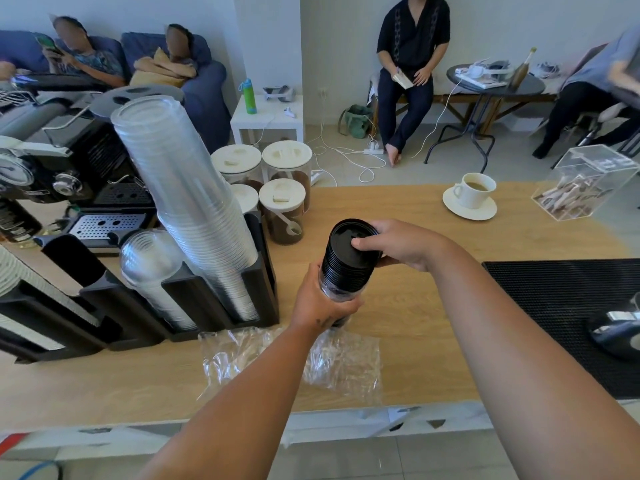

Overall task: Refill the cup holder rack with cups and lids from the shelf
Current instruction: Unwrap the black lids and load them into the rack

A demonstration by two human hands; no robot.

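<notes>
The left hand (322, 303) hides the lower end of the stack of black lids (348, 258). Far left of this stack, the cup holder rack (267, 282) is cut by the edge; far right of it, a shiny object (616, 332) is cut off and unclear.

The stack of lids (348, 258) is glossy black. The counter (433, 289) shows pale wood grain. At left, the rack (268, 268) is black and its cups (180, 174) are clear. Far right, the coffee cup (476, 192) and saucer (486, 212) are white. The mat (554, 306) is black and finely textured.

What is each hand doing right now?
Left hand: grips the bottom of the stack of black lids.
Right hand: holds the top of it.
</notes>
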